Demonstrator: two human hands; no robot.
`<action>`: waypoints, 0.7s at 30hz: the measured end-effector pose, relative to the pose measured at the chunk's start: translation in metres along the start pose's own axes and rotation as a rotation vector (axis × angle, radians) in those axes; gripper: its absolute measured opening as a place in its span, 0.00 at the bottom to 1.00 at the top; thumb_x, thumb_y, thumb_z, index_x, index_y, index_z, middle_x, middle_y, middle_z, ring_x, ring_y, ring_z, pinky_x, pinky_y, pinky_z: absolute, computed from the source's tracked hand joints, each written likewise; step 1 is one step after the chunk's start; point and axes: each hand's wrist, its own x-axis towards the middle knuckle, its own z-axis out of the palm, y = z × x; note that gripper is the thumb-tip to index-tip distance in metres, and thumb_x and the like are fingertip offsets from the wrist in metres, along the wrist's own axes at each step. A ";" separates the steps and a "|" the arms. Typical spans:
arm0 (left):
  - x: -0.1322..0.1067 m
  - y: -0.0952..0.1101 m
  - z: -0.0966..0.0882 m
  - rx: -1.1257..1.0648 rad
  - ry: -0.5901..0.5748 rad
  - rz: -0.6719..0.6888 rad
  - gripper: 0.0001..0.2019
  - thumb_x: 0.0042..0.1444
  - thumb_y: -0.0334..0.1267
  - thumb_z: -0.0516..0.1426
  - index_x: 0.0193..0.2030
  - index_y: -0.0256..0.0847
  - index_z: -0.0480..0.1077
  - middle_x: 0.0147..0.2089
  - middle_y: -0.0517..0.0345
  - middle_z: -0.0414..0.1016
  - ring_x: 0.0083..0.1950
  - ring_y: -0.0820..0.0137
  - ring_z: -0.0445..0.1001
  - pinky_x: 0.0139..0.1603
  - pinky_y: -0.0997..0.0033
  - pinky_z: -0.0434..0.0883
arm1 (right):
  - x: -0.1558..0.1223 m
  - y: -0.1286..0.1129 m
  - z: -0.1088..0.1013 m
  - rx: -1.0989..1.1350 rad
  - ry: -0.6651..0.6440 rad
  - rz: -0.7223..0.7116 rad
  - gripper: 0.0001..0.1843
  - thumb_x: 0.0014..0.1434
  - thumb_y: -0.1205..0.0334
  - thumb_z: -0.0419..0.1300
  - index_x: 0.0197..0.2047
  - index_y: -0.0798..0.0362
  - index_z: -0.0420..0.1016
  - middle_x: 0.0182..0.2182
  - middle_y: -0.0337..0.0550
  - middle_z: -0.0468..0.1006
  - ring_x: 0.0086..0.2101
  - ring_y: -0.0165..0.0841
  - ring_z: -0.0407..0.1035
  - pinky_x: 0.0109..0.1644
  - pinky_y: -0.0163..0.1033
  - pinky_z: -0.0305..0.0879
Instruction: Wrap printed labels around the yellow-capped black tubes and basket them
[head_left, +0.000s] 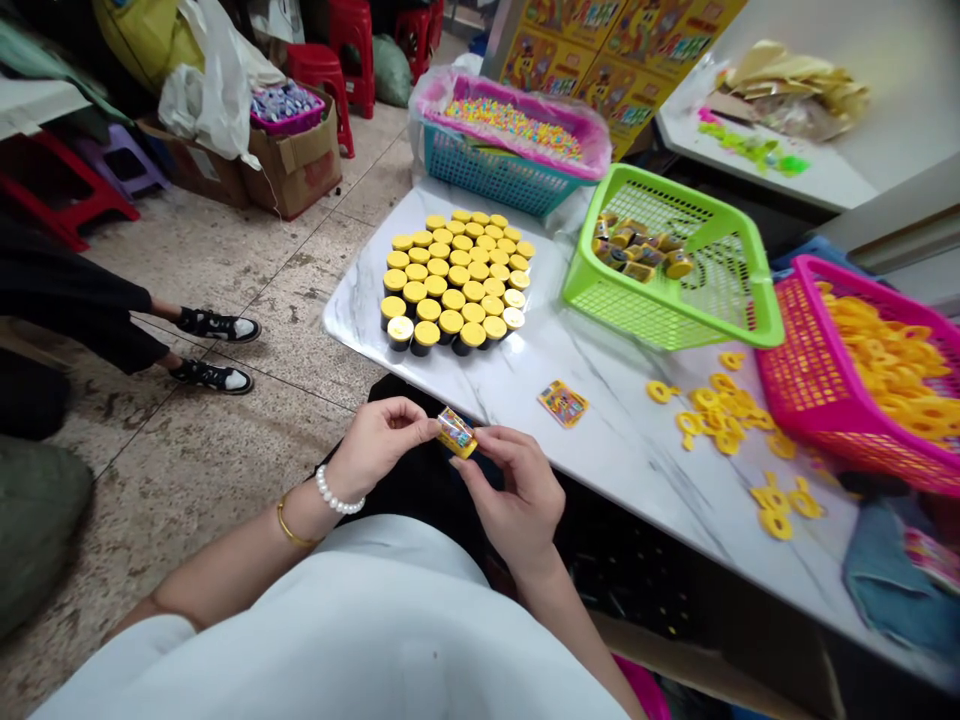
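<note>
Left hand point(388, 435) is pinching left side of jar point(460, 447). Jar is sitting tilted between hands, just off counter point(491, 387). Right hand point(519, 490) is pinching other side. Holding jar steady, pressing label point(456, 427) slowly should be keeping it flat. More labels point(563, 403) are lying farther right.
</note>
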 end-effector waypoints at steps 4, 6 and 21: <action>-0.006 -0.003 0.001 0.108 -0.035 0.124 0.14 0.52 0.45 0.65 0.26 0.37 0.71 0.26 0.59 0.71 0.29 0.73 0.67 0.32 0.73 0.65 | -0.002 -0.003 0.005 0.127 0.018 0.168 0.14 0.56 0.65 0.69 0.46 0.48 0.76 0.42 0.45 0.75 0.40 0.36 0.76 0.44 0.44 0.81; -0.009 0.000 -0.002 0.178 0.022 0.258 0.12 0.55 0.44 0.63 0.27 0.38 0.71 0.29 0.58 0.72 0.32 0.72 0.68 0.34 0.72 0.67 | -0.002 -0.004 0.005 0.176 0.004 0.210 0.14 0.56 0.65 0.69 0.46 0.48 0.76 0.43 0.44 0.75 0.41 0.36 0.76 0.45 0.44 0.81; -0.002 -0.007 -0.006 -0.030 -0.508 -0.140 0.19 0.55 0.53 0.63 0.37 0.38 0.66 0.25 0.68 0.60 0.22 0.81 0.58 0.19 0.82 0.58 | -0.014 0.001 0.008 0.277 -0.126 0.189 0.13 0.53 0.66 0.70 0.43 0.50 0.76 0.39 0.43 0.75 0.33 0.30 0.75 0.34 0.36 0.78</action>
